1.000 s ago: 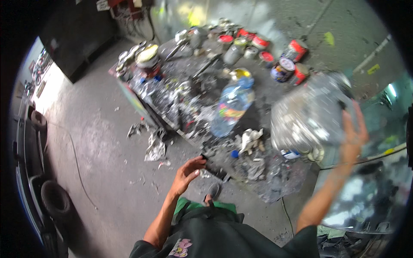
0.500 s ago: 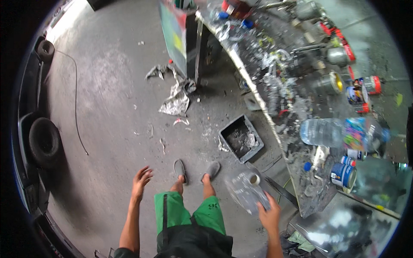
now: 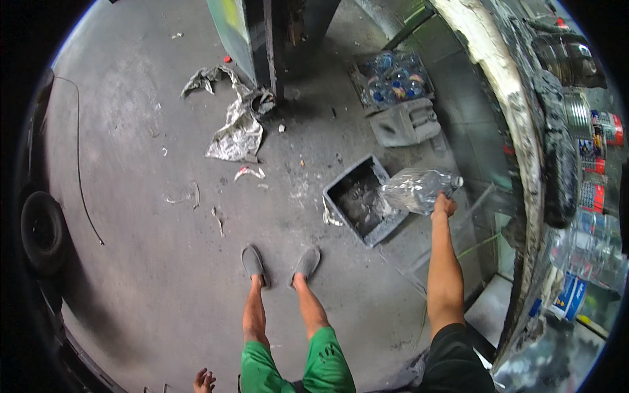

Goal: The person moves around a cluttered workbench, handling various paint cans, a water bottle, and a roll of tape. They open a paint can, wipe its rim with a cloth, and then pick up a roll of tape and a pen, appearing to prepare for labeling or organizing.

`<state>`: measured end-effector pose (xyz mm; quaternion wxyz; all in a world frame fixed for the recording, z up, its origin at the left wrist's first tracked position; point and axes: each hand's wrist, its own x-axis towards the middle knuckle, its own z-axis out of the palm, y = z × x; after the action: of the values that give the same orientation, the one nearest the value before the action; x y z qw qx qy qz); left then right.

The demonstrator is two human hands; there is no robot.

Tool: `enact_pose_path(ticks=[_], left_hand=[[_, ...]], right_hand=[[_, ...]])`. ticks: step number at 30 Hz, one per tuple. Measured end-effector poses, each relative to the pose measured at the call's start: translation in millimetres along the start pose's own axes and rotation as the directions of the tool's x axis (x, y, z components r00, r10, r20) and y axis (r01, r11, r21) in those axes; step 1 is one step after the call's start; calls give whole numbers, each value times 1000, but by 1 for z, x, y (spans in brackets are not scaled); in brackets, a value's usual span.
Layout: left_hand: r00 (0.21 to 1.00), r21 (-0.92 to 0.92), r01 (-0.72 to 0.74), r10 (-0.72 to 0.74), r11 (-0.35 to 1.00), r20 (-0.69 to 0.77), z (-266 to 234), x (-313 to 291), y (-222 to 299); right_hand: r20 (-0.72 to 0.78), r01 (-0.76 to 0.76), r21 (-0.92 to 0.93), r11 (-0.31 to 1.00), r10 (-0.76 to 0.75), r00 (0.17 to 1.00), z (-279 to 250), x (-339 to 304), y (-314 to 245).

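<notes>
My right hand (image 3: 444,204) is stretched forward under the bench and closed round the neck end of a large clear plastic bottle (image 3: 416,188). The bottle lies on its side in the air, its base end overlapping the right rim of a grey plastic crate (image 3: 337,213). Dust and scraps cover the crate's bottom. At the lower edge, my left hand (image 3: 204,381) hangs free with its fingers loosely apart, holding nothing.
Behind the crate are a grey jerrycan (image 3: 405,123) and a tray of plastic bottles (image 3: 395,82). The bench's rough pale edge (image 3: 488,56) curves along the right, with cans and bottles on top. Crumpled sheeting (image 3: 239,134) and a hose (image 3: 80,157) lie on the floor.
My right hand has carried the bottle forward from beside my leg to the crate's right side. My left hand has dropped back toward the lower edge. The view has tilted beneath the bench.
</notes>
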<state>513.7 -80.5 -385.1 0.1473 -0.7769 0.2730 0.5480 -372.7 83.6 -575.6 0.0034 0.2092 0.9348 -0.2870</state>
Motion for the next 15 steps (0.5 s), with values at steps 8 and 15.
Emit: enact_pose_path(ticks=[8, 15], left_hand=[[946, 19, -320, 318, 947, 65, 82, -37, 77], [842, 42, -534, 527, 845, 113, 71, -58, 130]], right_hand=[[621, 819, 297, 491, -751, 225, 41, -284, 56], [867, 264, 463, 846, -371, -334, -155, -589, 33]])
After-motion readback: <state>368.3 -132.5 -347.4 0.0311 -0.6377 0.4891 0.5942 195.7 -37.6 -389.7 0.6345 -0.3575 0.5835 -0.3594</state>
